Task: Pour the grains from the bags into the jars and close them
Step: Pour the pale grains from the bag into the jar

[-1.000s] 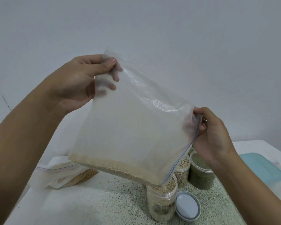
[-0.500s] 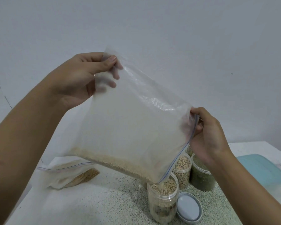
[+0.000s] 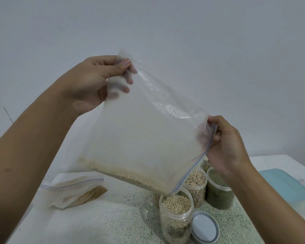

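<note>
I hold a clear zip bag [image 3: 148,134] tilted in the air above the table. My left hand [image 3: 95,81] pinches its upper corner. My right hand [image 3: 225,147] grips the zip edge at the right. A thin band of pale grains [image 3: 123,175] lies along the bag's low side and trickles from the bottom corner into an open clear jar [image 3: 176,215] that is nearly full. Its grey lid [image 3: 204,226] lies flat on the table beside it.
Behind the open jar stand a jar of pale beans [image 3: 195,184] and a jar of green grains [image 3: 218,192]. Another zip bag with yellowish grains [image 3: 74,192] lies at the left. A teal lid [image 3: 285,185] rests at the right of the speckled table [image 3: 113,221].
The bag's lower corner has stayed over the jar and fewer grains lie in the bag. Both hands hold their grips with little movement.
</note>
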`<state>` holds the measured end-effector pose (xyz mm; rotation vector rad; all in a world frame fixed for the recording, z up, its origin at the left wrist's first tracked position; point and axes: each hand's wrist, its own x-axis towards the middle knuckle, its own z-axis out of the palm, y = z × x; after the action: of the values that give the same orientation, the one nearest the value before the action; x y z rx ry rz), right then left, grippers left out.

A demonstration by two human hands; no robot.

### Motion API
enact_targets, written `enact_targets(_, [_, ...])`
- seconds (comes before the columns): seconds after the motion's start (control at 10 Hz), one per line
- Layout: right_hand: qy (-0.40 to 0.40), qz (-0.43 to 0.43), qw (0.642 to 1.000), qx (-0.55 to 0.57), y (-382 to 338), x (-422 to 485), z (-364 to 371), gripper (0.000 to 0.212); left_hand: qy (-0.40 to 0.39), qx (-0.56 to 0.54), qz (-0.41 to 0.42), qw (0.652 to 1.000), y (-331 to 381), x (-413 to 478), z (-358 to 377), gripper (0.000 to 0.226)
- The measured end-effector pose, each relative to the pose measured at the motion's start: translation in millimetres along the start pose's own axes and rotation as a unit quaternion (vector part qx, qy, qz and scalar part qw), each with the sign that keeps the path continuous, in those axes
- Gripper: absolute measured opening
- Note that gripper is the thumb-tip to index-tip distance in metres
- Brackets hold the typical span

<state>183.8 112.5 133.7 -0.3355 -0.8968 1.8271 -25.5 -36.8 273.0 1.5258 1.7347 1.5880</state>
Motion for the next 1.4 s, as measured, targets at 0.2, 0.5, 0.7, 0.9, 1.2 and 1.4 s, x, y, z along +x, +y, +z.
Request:
enact_targets(0.2, [-0.01, -0.002, 1.0, -0.006, -0.9, 4.7, -4.6, 0.03, -0.004, -0.004, 0.001, 1.0, 2.7, 3.0, 3.2, 0.021])
enact_targets(0.5, [0.011, -0.003, 1.0, -0.018, -8.6, -4.1, -8.4, 0.048, -0.013, -0.01, -0.002, 1.0, -0.2, 5.2, 11.2, 0.021])
enact_targets(0.7, [0.021, 0.009, 0.999, -0.026, -12.2, -7.7, -14.6, 0.054, -0.018, -0.022, -0.009, 1.0, -3.7, 2.8, 18.1, 0.02])
enact_targets(0.9, [0.009, 0.023, 0.999, -0.027, -12.5, -13.5, -17.3, 0.055, -0.023, -0.028, -0.017, 0.999, -9.5, -1.8, 17.2, 0.02])
enact_targets(1.2, [-0.003, 0.034, 0.999, -0.001, -7.6, -16.2, -6.4, 0.055, -0.011, -0.015, -0.012, 1.0, -6.4, -4.4, 9.3, 0.019])
enact_targets(1.4, [0.001, 0.023, 1.0, 0.0, -6.5, -16.1, 2.7, 0.057, -0.008, -0.001, -0.003, 1.0, 0.2, -2.0, 6.2, 0.02])
